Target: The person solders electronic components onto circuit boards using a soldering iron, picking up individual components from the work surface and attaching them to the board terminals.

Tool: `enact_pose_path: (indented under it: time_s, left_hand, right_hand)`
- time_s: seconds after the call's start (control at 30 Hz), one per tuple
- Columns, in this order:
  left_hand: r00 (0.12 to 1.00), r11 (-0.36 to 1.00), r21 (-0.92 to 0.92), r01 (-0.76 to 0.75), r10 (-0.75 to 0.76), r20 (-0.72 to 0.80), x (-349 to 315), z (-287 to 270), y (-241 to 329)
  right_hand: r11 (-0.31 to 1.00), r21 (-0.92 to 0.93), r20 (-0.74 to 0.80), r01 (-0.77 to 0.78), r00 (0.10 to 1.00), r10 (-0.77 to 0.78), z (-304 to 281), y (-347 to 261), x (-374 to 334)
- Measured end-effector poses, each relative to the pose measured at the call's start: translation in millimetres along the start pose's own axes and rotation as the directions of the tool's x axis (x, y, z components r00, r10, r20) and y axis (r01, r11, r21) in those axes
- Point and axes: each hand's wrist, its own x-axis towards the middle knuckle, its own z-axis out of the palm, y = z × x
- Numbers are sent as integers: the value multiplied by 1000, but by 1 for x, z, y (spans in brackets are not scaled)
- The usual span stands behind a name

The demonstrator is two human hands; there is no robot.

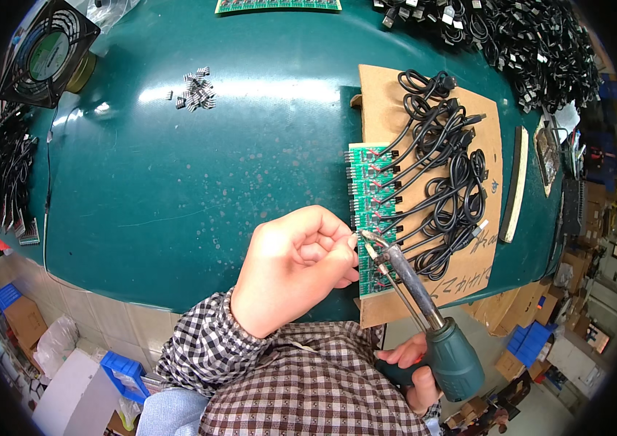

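Observation:
My left hand (290, 269) is closed in a pinch at the left edge of a green circuit board (361, 280). Whatever its fingertips hold is too small and hidden to make out. My right hand (422, 389) grips the green handle of a soldering gun (457, 363) that has a metal barrel and a thin tube alongside. The gun's tip meets the board right beside my left fingertips. Small pin connectors stick out along the board's left edge, and several coiled black cables (439, 196) run off its right side.
Board and cables lie on a cardboard sheet (381, 91) on the green table (141, 196). A small heap of connectors (197, 93) sits at the far left, near a black fan (48, 54). Piled black cables (534, 54) fill the far right; another board (279, 6) lies at the far edge.

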Motion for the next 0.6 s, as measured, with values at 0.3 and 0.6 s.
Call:
enact_pose_path:
  time_s: [0.3, 0.6]
  left_hand:
    - [1000, 1000, -16, 2, -2, 3, 0, 0, -1]
    - [1000, 1000, -17, 3, -3, -3, -1, 0, -1]
  right_hand:
    - [995, -98, 32, 7, 999, -4, -1, -8, 0]
    - [996, -83, 26, -24, 999, 26, -4, -4, -7]
